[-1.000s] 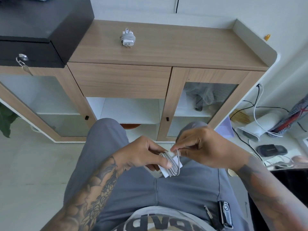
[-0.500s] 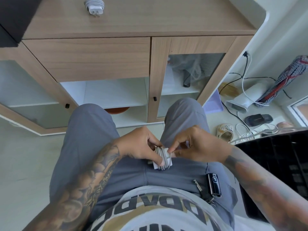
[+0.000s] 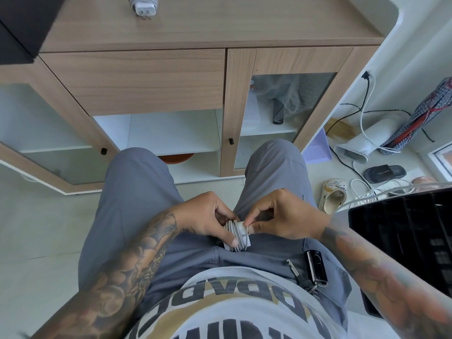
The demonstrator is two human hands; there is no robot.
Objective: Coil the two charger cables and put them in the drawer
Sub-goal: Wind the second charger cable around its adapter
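A white charger with its grey cable wound round it (image 3: 238, 236) is low in front of my waist. My left hand (image 3: 210, 218) grips the wound charger, thumb lying across the coils. My right hand (image 3: 276, 216) pinches the cable's loose end against the charger's right side. A second white charger, coiled in its cable (image 3: 143, 4), lies on the wooden cabinet top (image 3: 244, 20) at the far upper left. The closed wooden drawer front (image 3: 137, 81) sits just below that top.
Below the drawer are open white shelves (image 3: 166, 138) and a glass door (image 3: 281, 113) to its right. A black box (image 3: 24, 25) stands at the upper left. On the floor at right lie cables (image 3: 362, 189), sandals (image 3: 333, 194) and a black crate (image 3: 403, 241).
My view tilted down and moved closer to the cabinet. The loose loop of cable has been drawn tight against the charger, and my hands have come nearer to my waist.
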